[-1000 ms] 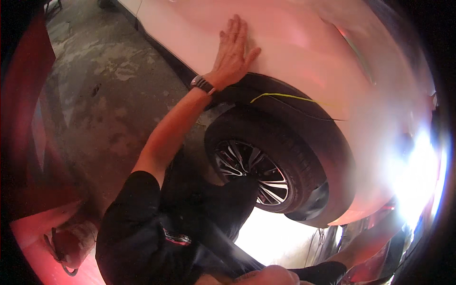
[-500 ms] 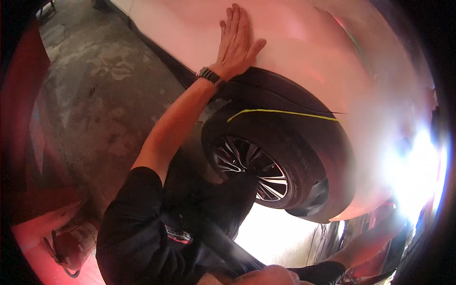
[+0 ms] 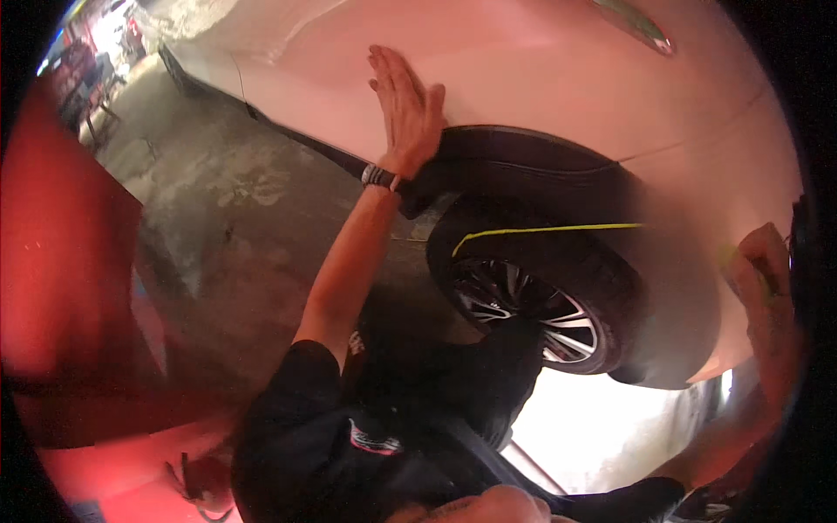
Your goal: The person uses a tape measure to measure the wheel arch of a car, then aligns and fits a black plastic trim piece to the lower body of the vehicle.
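My left hand, with a dark watch on the wrist, lies with fingers outstretched against the pale car body panel, just above the black wheel arch trim. Below it is the car's tyre with a black and silver alloy wheel. A thin yellow line crosses over the upper part of the wheel. My right hand is raised beside the car at the right edge, its fingers curled. A dark shape shows within them, too blurred to name.
Bare concrete floor stretches along the car's left side. A large red object stands at far left, with a dark hose-like loop below it. Equipment clutters the far background. Bright light fills the area under the wheel.
The view has shifted, so car and wheel sit farther right. My left hand stays flat, now nearer the arch trim. My right hand has risen into view, and the strong glare there is gone.
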`<action>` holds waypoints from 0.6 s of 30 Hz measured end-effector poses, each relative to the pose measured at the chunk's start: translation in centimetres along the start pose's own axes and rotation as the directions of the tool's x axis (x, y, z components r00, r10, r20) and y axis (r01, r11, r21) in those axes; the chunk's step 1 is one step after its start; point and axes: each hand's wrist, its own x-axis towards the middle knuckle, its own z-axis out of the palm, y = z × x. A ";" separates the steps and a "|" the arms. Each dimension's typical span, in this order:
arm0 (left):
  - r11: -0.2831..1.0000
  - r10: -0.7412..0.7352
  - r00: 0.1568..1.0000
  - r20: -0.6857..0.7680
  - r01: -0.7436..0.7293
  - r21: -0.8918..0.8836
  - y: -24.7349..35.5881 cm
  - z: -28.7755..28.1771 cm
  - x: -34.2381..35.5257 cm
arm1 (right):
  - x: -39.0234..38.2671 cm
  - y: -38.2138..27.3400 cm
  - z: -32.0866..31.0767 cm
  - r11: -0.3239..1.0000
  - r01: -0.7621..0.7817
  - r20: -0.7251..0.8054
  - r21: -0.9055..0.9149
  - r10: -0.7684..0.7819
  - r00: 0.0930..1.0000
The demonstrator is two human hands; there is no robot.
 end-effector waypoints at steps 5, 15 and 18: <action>1.000 -0.004 0.999 -0.042 0.005 0.023 0.7 1.5 -1.4 | 0.6 2.4 -2.2 0.868 0.488 0.297 -0.089 -0.444 0.845; 0.985 -0.141 0.990 -0.015 0.138 -0.106 0.3 1.9 -3.1 | -3.6 4.2 -0.4 0.842 0.538 0.465 0.037 -0.491 0.737; 0.983 -0.180 0.983 0.042 0.181 -0.026 -0.8 1.0 -1.3 | -6.0 5.8 2.0 0.872 0.472 0.382 0.134 -0.484 0.787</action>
